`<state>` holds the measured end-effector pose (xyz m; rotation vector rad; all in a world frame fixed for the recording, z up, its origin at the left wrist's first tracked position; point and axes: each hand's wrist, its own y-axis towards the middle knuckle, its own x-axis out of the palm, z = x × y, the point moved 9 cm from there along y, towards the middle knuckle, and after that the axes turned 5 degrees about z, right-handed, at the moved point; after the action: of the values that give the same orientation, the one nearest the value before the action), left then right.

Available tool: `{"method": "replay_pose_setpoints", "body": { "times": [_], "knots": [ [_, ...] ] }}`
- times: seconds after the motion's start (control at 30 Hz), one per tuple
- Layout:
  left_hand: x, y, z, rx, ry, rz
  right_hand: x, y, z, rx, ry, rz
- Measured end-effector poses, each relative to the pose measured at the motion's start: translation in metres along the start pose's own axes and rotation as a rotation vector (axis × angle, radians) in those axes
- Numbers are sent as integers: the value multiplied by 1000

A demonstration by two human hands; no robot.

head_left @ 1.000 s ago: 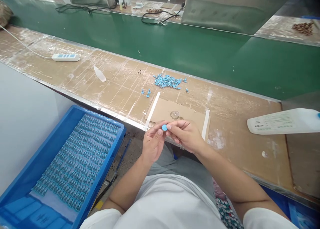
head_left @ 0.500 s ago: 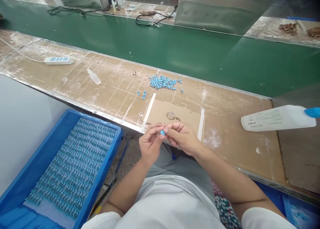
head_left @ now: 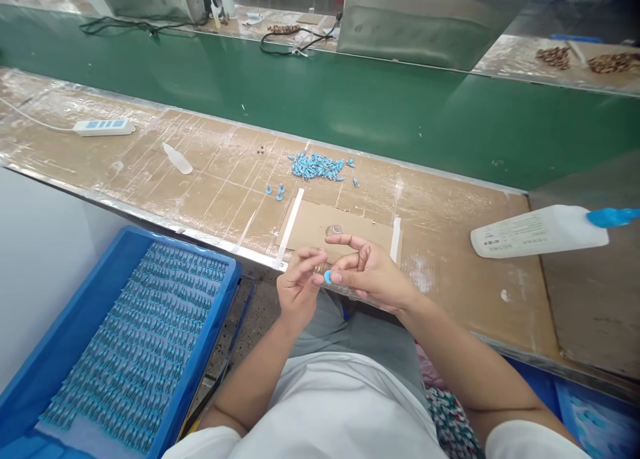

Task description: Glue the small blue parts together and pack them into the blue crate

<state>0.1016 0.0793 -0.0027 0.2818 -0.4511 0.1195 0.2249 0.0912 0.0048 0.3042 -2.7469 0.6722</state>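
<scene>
In front of my chest, at the table's front edge, I hold a small blue piece with a round flat head [head_left: 327, 277]. My left hand [head_left: 299, 289] pinches at its left side, fingers curled and thumb tip close against it. The thumb and bent fingers of my right hand [head_left: 367, 272] press it from the right, with the index finger stretched out above. The rest of the piece is hidden among my fingers. Just beyond lies a cardboard sheet [head_left: 315, 220] with white tape at both sides and a small round clear dish [head_left: 334, 230] on it.
A heap of blue pieces [head_left: 316, 167] lies beyond the cardboard, with three standing pieces [head_left: 279, 197] to its left. A blue tray [head_left: 231, 265] with rows of pieces is at lower left. A small squeeze bottle [head_left: 177, 159], power strip [head_left: 104, 127] and large white bottle [head_left: 535, 232] lie around.
My right index finger has lifted and stretched out to the left, and my right hand has opened somewhat around the blue piece. The view has shifted slightly.
</scene>
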Motion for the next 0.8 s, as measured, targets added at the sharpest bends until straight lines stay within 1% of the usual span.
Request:
{"method": "replay_pose_setpoints", "body": {
  "times": [0.1, 0.17, 0.23, 0.3, 0.37, 0.4, 0.43, 0.47, 0.53, 0.57, 0.6, 0.63, 0.67, 0.7, 0.73, 0.8],
  "knots": [
    [12, -1, -4, -70, -82, -118, -5, 2, -7, 20, -97, -27],
    [15, -2, -6, -114, -127, -140, -6, 3, -8, 26, -132, -40],
    [16, -1, -8, -151, -161, -119, -5, 4, -9, 22, -154, -48],
    [15, 1, -10, -193, -221, -68, -4, 5, -10, -5, -190, -28],
    [11, 2, -16, -262, -309, 15, -8, 10, -16, -73, -261, 14],
    [8, 2, -20, -307, -357, 63, -14, 15, -23, -135, -312, 54],
    [4, 2, -25, -354, -399, 112, -24, 22, -32, -219, -369, 117],
    [0, 2, -30, -397, -432, 159, -38, 31, -43, -317, -428, 207],
    [-7, 1, -37, -463, -471, 232, -78, 52, -69, -516, -553, 461],
    [-11, 0, -40, -485, -482, 258, -100, 65, -78, -581, -617, 588],
    [-14, -1, -43, -502, -489, 279, -120, 80, -85, -609, -700, 684],
    [-17, -1, -45, -514, -493, 296, -137, 98, -88, -607, -799, 747],
    [-20, -2, -46, -525, -493, 310, -150, 116, -90, -586, -903, 771],
    [-23, -3, -48, -533, -490, 324, -160, 135, -90, -554, -997, 750],
    [-25, -3, -49, -538, -485, 336, -167, 151, -89, -518, -1076, 728],
    [-29, -3, -50, -547, -476, 352, -174, 173, -86, -458, -1190, 675]
  ]
}}
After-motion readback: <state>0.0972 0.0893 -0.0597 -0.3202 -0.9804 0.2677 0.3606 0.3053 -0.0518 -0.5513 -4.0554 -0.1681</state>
